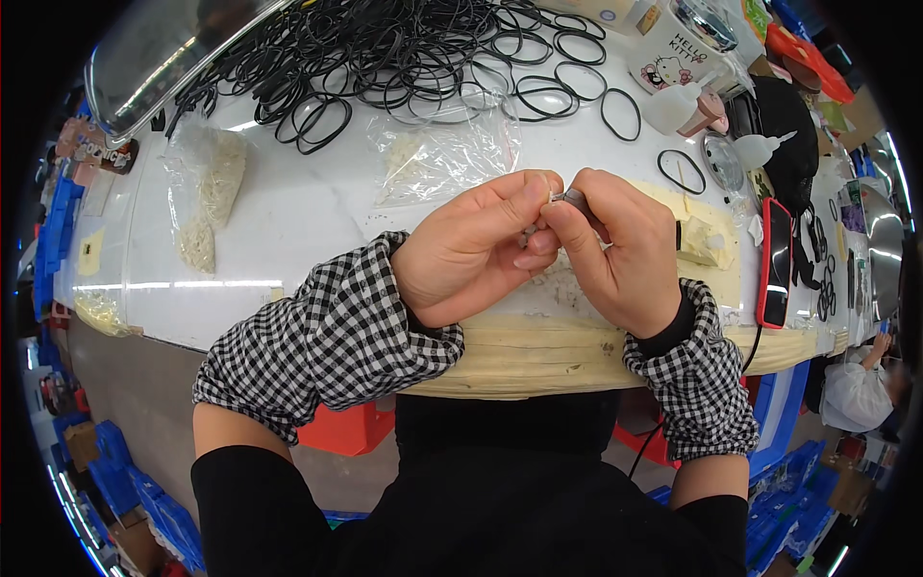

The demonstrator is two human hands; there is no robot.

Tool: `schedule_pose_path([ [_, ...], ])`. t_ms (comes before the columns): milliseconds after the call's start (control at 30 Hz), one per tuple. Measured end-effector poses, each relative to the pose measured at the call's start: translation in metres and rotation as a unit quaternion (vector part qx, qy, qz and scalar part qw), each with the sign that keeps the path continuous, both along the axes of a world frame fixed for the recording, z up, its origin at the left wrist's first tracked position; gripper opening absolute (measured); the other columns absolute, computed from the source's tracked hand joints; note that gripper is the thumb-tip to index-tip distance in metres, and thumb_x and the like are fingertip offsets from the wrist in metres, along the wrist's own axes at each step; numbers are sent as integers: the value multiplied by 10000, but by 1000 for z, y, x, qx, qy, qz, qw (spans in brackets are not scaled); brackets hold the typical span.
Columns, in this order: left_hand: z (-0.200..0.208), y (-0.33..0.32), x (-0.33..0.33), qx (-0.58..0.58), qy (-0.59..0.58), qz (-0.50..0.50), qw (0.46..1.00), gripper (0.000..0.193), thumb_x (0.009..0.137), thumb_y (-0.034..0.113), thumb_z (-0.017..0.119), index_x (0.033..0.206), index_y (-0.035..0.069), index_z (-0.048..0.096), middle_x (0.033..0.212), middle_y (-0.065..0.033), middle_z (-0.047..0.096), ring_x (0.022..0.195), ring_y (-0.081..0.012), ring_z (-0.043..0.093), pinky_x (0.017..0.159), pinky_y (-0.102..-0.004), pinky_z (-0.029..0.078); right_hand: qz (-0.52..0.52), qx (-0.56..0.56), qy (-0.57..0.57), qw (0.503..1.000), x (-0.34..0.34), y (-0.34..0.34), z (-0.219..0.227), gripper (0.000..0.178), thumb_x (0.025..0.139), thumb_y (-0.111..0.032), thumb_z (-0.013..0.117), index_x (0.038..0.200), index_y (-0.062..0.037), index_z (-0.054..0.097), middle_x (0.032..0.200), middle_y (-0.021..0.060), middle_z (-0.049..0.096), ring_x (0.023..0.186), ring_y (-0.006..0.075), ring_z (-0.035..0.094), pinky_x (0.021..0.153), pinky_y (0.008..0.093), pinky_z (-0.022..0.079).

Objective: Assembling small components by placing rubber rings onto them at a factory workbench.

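My hands meet over the near middle of the table. My left hand (476, 252) is closed, with thumb and forefinger pinching a small pale piece (551, 195) at the tips. Its other fingers curl in, and something small and greyish shows beside them. My right hand (627, 255) grips a short dark grey object (575, 199) between thumb and forefinger, with its end touching the pale piece. The fingers hide most of that object, so its kind is unclear. Just beyond my left hand lies a clear plastic bag (437, 154) with small pale pieces in it.
A heap of black rubber loops (385, 62) covers the far side. Another bag of pale pieces (223, 178) lies left. At right are a white squeeze bottle (670, 109), a yellowish block (707, 242) and a red-edged phone (774, 264) with a cable. Light padding (524, 361) lines the near edge.
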State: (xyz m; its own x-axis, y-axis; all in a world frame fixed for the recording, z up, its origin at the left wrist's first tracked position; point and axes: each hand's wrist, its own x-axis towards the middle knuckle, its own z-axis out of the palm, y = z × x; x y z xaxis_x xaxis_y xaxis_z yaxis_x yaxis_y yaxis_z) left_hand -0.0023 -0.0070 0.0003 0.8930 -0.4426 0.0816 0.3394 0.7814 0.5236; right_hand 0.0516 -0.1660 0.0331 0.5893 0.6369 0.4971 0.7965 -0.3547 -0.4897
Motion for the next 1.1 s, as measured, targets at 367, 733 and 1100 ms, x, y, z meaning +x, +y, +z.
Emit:
schedule_pose_path([
  [367, 3, -2, -2, -25, 16, 5, 1000, 250, 983, 279, 421, 951, 49, 510, 812, 19, 453, 721, -61, 398, 668, -195, 366, 32, 8, 29, 999, 0, -2, 5, 257, 832, -220, 648, 684, -48, 527, 568, 57, 518, 471, 189, 518, 425, 287, 381],
  [733, 3, 7, 2, 209, 104, 202, 951, 192, 930, 187, 535, 1025, 21, 549, 998, -39, 572, 861, -79, 520, 773, -206, 449, -56, -34, 122, 990, 17, -10, 5, 223, 808, -164, 660, 720, -1, 534, 563, 69, 467, 485, 178, 447, 461, 283, 356],
  [1100, 3, 12, 5, 212, 141, 279, 926, 278, 910, 141, 563, 1104, -56, 536, 988, -89, 594, 867, -129, 572, 800, -216, 478, 25, -123, 87, 988, 15, -10, -5, 152, 759, -142, 675, 809, -20, 600, 738, 89, 577, 630, 266, 575, 554, 343, 438],
])
